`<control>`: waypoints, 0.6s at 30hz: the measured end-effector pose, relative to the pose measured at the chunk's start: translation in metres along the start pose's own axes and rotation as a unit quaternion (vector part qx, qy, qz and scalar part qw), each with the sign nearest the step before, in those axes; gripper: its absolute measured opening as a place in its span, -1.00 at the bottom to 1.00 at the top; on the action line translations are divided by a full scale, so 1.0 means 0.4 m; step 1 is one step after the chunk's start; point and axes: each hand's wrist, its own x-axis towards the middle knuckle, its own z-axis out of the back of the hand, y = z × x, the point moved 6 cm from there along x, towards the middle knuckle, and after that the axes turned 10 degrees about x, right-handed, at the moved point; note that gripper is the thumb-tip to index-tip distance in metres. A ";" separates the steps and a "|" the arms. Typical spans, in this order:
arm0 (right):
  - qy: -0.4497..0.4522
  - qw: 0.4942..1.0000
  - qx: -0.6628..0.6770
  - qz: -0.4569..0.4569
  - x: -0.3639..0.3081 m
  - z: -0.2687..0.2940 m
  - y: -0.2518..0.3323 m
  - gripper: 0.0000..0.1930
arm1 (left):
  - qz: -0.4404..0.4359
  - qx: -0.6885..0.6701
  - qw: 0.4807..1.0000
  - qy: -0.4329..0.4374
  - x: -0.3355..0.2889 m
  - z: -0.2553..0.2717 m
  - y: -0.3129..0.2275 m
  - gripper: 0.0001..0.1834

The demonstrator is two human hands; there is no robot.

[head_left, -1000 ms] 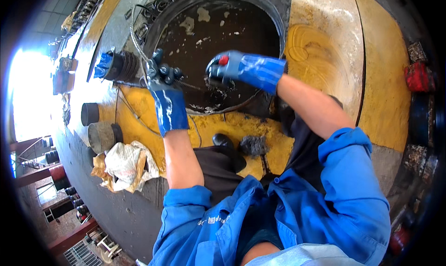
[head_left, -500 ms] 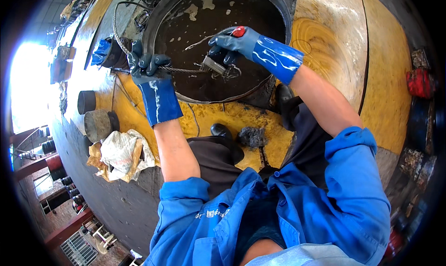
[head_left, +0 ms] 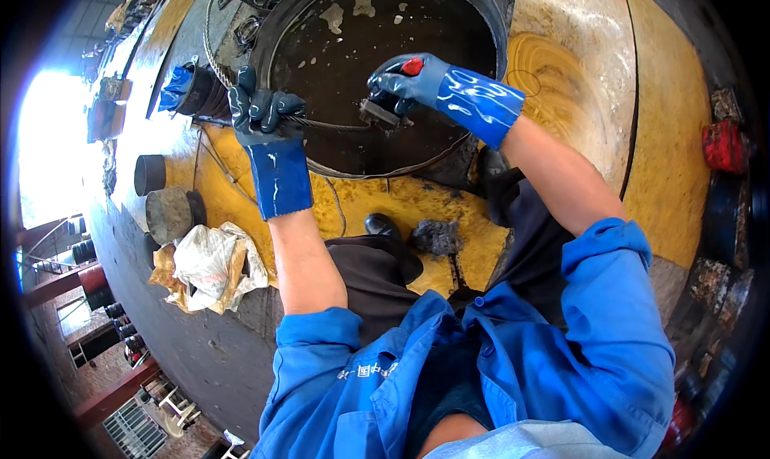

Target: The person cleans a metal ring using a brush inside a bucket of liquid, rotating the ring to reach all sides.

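Both my hands wear wet blue and dark-grey rubber gloves. My left hand (head_left: 265, 115) is closed around a steel wire rope (head_left: 333, 125), which loops up and back behind the hand. Its free end carries a small metal block (head_left: 378, 112), held over a round basin (head_left: 261, 46) of dark liquid with pale floating patches. My right hand (head_left: 409, 80) is curled just above and beside the block, fingers bent inward. A red piece shows at the top of that glove; what the fingers hold is hidden. Whether they touch the block I cannot tell.
A crumpled white sack (head_left: 212, 262) lies left on the floor beside short metal cylinders (head_left: 170, 216). A dark pot with blue gloves (head_left: 196, 91) stands by the basin. A dark bristly brush (head_left: 437, 237) lies between my boots. Yellow floor plates (head_left: 674, 138) extend right.
The metal block has tilted and moved slightly right, its face now darker. A thin strand near my right fingers no longer shows. My right hand has dropped slightly, closer to the block.
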 end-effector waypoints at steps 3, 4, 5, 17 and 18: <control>-0.001 1.000 -0.018 0.020 -0.014 -0.017 0.033 -0.72 | -0.016 -0.031 0.999 -0.004 -0.014 -0.007 -0.011 -0.63; 0.002 0.999 -0.017 0.034 -0.019 -0.019 0.045 -0.73 | -0.028 -0.047 0.998 -0.011 -0.014 -0.011 -0.018 -0.62; 0.000 0.999 -0.046 0.027 -0.026 -0.013 0.055 -0.71 | -0.028 -0.047 0.998 -0.010 -0.017 -0.011 -0.018 -0.62; -0.250 0.922 0.290 -0.051 -0.102 0.104 -0.004 -0.72 | -0.119 -0.045 0.992 -0.020 -0.033 0.003 -0.058 -0.69; -0.252 0.926 0.277 -0.047 -0.101 0.104 0.000 -0.72 | -0.114 -0.047 0.992 0.001 -0.032 0.001 -0.061 -0.69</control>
